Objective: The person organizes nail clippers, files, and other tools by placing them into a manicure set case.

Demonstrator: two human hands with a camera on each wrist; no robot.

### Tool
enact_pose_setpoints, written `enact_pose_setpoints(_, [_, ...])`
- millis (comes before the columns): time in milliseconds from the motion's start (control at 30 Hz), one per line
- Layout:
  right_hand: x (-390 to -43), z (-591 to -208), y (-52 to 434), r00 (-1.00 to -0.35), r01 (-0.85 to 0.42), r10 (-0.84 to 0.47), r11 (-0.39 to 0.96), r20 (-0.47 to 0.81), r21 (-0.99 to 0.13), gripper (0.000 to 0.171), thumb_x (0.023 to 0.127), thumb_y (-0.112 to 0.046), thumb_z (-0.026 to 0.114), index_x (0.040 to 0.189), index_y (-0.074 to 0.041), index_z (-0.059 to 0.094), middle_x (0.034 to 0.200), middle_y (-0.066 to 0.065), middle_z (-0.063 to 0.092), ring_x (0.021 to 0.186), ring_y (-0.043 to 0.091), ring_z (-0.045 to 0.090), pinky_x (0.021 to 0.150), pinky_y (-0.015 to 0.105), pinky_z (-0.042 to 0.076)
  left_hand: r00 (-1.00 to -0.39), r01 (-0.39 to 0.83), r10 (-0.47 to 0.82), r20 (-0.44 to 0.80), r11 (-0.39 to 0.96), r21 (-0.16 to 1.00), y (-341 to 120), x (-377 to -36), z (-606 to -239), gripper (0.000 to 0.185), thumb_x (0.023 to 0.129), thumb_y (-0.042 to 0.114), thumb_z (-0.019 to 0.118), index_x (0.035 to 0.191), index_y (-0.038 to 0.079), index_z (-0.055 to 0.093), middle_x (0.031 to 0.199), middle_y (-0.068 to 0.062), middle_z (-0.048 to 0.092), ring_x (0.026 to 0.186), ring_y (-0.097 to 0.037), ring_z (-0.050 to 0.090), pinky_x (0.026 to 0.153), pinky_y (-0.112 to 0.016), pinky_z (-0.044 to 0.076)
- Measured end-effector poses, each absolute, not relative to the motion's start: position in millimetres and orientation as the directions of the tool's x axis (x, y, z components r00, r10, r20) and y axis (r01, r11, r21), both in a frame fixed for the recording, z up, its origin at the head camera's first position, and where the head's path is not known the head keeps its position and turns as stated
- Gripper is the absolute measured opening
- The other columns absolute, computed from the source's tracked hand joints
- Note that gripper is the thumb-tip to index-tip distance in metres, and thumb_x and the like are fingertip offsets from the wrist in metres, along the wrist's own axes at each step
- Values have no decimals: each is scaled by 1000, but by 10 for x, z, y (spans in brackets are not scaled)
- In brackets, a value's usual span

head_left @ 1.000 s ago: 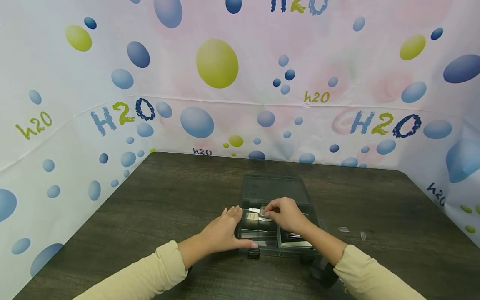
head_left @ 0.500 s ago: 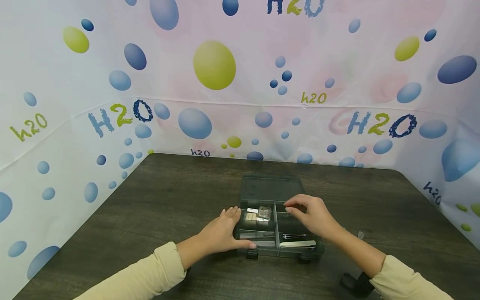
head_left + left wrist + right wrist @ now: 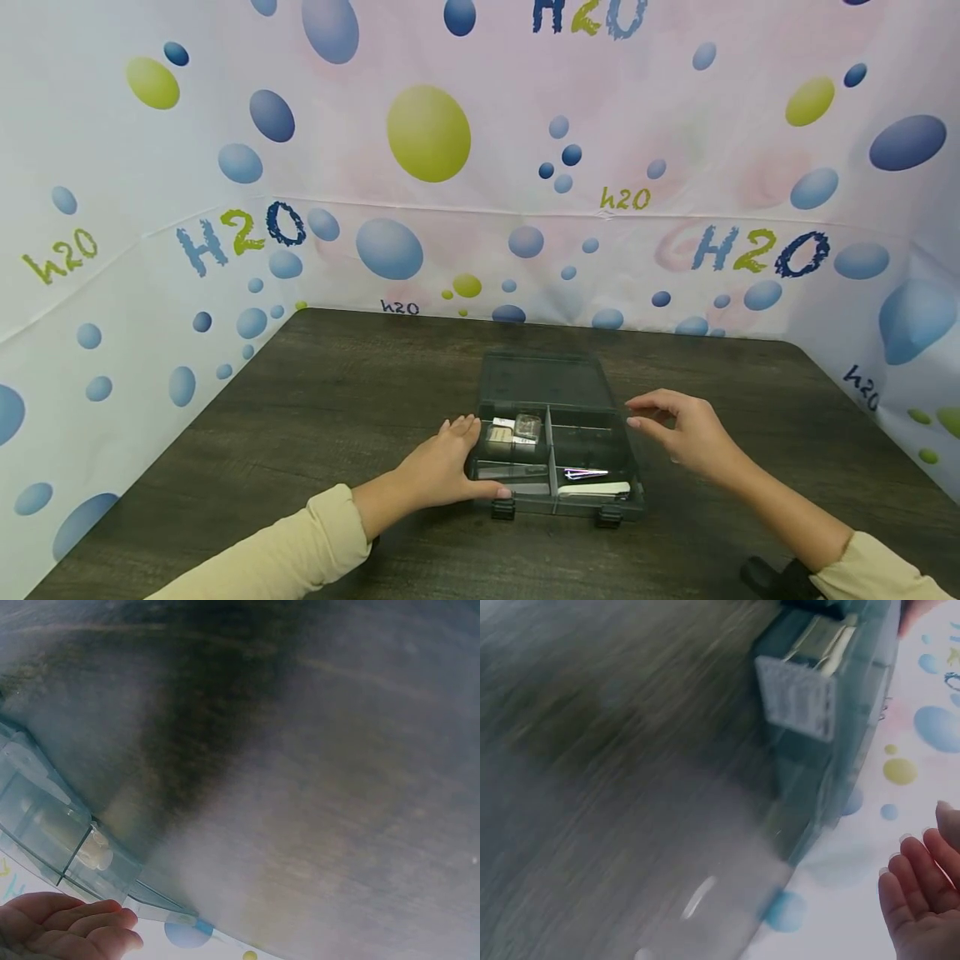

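Observation:
A transparent grey compartment box point(image 3: 543, 505) lies on the table, its lid point(image 3: 546, 379) folded back. My left hand point(image 3: 442, 467) rests at the box's left side, thumb along the front edge and fingers extended. Beside the box's right side my right hand point(image 3: 693, 433) hovers with thumb and fingers apart, nothing visible between them. Small clear cases point(image 3: 514, 432) with white labels sit in the rear left compartment. Front right are a shiny metal tool point(image 3: 585, 473) and a cream-coloured stick point(image 3: 594, 488). Clear strips point(image 3: 513, 472) lie front left.
Two small clear curved pieces lie on the dark wooden table point(image 3: 360, 375), one a pale sliver point(image 3: 699, 898) in the right wrist view; the right hand hides them in the head view. A printed backdrop point(image 3: 487, 150) stands behind. The box's front has latches point(image 3: 608, 517).
My right hand has left the small clear case in the rear left compartment and moved right, past the box's right side. My left hand has stayed at the box.

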State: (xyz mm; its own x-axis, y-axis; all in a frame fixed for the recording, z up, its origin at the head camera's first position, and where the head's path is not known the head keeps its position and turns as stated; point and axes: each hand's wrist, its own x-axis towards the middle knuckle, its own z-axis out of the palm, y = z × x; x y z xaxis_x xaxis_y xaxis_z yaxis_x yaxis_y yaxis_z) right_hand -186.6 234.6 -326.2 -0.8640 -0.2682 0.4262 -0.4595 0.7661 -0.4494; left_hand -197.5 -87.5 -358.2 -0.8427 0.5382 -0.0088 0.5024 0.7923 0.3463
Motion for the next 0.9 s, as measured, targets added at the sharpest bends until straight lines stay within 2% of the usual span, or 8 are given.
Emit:
enact_pose_setpoints(167, [-1815, -3297, 2513, -880, -417, -239, 802, 411, -427, 22, 79, -10, 72, 100, -5, 70, 97, 9, 68, 75, 6, 58, 59, 20, 48, -842, 504, 540, -8, 790, 348, -876, -1981, -3597, 98, 75, 60, 66, 141, -6, 34, 145, -25, 34, 135, -38, 34, 109, -50, 32])
enact_pose_setpoints(367, [-1762, -3370, 2717, -886, -358, -171, 842, 430, -404, 26, 77, -12, 75, 102, -7, 70, 101, 11, 68, 84, 24, 63, 65, 28, 54, -840, 507, 543, -8, 789, 348, -873, -1988, -3600, 98, 75, 61, 65, 141, -6, 34, 145, -25, 34, 136, -37, 33, 110, -49, 31])
enact_pose_setpoints(400, [-1760, -3387, 2749, -883, -348, -150, 844, 444, -408, 27, 76, -13, 75, 102, -7, 70, 101, 11, 68, 86, 22, 63, 66, 29, 54, -840, 507, 543, -8, 788, 349, -872, -1989, -3600, 98, 75, 61, 65, 141, -6, 34, 145, -25, 34, 136, -37, 33, 110, -49, 31])
enact_pose_setpoints(533, [-1764, -3454, 2874, -875, -314, -73, 837, 479, -448, 29, 77, -14, 75, 103, -5, 70, 100, 15, 69, 79, -9, 56, 66, 33, 54, -838, 511, 545, -1, 786, 348, -876, -1990, -3595, 98, 76, 61, 65, 140, -6, 35, 145, -25, 34, 135, -38, 34, 110, -49, 31])
enact_pose_setpoints(567, [-1763, -3472, 2902, -879, -304, -61, 837, 474, -455, 30, 77, -15, 75, 104, -4, 69, 101, 16, 68, 80, -7, 58, 67, 36, 54, -838, 511, 545, 0, 785, 349, -877, -1989, -3595, 98, 76, 61, 65, 140, -6, 35, 145, -25, 34, 135, -38, 34, 110, -49, 32])
enact_pose_setpoints(633, [-1757, -3515, 2956, -894, -279, -50, 839, 446, -466, 32, 79, -17, 74, 106, -2, 68, 104, 20, 67, 83, 0, 62, 69, 43, 54, -837, 515, 547, 5, 784, 346, -880, -1987, -3598, 98, 75, 60, 65, 140, -7, 35, 144, -26, 35, 134, -39, 34, 109, -50, 32])
enact_pose_setpoints(767, [-1742, -3613, 3049, -928, -246, -65, 847, 367, -471, 37, 81, -19, 72, 109, 3, 65, 110, 27, 63, 95, 43, 61, 71, 53, 52, -836, 518, 548, 9, 784, 342, -881, -1990, -3607, 98, 75, 60, 66, 139, -8, 35, 144, -26, 35, 134, -38, 35, 109, -49, 33])
enact_pose_setpoints(900, [-1732, -3708, 3110, -939, -251, -103, 858, 328, -449, 38, 80, -19, 73, 109, 3, 65, 109, 26, 63, 96, 45, 60, 72, 51, 53, -836, 519, 549, 11, 784, 341, -877, -1993, -3609, 98, 75, 60, 66, 139, -8, 36, 144, -26, 36, 135, -37, 34, 109, -49, 32])
